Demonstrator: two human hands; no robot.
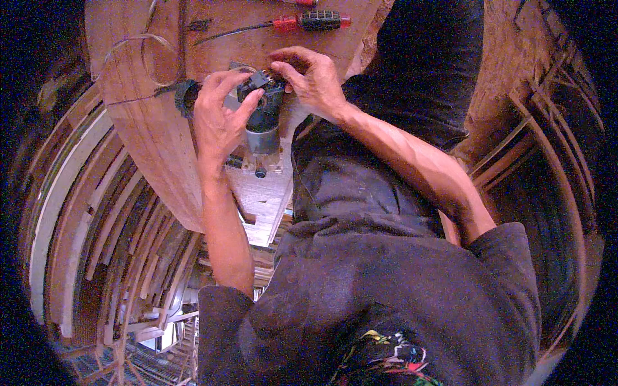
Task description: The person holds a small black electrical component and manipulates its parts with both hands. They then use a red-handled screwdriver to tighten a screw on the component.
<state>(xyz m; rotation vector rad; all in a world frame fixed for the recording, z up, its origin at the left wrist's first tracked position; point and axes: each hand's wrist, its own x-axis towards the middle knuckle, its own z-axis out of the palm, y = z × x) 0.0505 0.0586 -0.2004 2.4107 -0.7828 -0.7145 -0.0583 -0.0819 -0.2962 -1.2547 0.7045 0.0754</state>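
My left hand has thumb and fingers closed around a small black block-shaped part that looks like a switch, with bright metal bits at its upper end. Directly beneath it stands a power tool with a dark cylindrical body and a grey metal lower section. My right hand is at the far right side of the black part, thumb and forefinger pinched close together by the metal bits. Whatever lies between those fingertips is too small to make out. A black round knob-like piece sits just left of my left hand.
A red-and-black-handled screwdriver lies across the wooden board at the far side. A loop of pale cable is at the far left. Small dark parts rest near the tool's base. Stacked wood strips fill the left.
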